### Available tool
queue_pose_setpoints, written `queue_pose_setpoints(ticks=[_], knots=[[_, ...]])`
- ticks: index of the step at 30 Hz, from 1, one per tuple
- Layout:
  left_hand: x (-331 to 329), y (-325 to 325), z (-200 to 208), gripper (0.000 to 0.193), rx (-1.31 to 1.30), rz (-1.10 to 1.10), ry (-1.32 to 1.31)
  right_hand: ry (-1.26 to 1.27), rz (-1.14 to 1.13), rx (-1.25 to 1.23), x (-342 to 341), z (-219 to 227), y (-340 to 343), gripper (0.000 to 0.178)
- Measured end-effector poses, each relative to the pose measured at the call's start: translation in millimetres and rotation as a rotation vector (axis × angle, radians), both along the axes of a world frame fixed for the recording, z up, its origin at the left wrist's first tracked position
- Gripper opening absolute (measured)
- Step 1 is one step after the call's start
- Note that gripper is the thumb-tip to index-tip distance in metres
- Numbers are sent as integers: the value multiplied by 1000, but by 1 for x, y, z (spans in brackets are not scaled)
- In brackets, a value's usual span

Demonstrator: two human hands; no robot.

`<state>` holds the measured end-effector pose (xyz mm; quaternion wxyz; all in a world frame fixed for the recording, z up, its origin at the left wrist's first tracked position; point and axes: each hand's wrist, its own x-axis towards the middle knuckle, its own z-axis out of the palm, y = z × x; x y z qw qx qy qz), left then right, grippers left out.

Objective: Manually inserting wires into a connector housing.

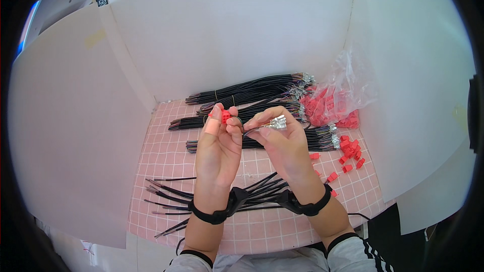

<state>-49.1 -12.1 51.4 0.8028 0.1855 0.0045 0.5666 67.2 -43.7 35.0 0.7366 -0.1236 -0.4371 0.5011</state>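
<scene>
Housing of red plastic (226,116) is held by left hand (222,146), silver-tipped wires (278,122) by right hand (283,147), black cable bundles (247,89) part-hidden, clear bag (347,85) beyond

The left wristband (210,217) is a black strap with a chunky black block (236,201) on it. Above that wristband, a pale peach wrap (212,127) goes around the left hand's (220,146) thumb. Below the wristband is a light grey left sleeve (188,262) with a black edge. To the wristband's right is a matching black right wristband (320,205). Lower, and farther right of the left wristband, the light grey right sleeve (353,255) has a black edge and black stripes (374,255).
</scene>
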Motion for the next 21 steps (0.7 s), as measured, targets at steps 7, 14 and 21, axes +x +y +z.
queue_pose_setpoints(ticks=[7, 14, 21], knots=[[2, -4, 1, 22, 64, 10, 96, 46, -156, -12, -4, -3, 0, 11], [-3, -7, 8, 33, 259, 105, 462, 74, -220, -13, 4, 6, -9, 9], [-2, -8, 6, 33, 360, 135, 471, -186, -308, -30, 12, 15, -19, 11]])
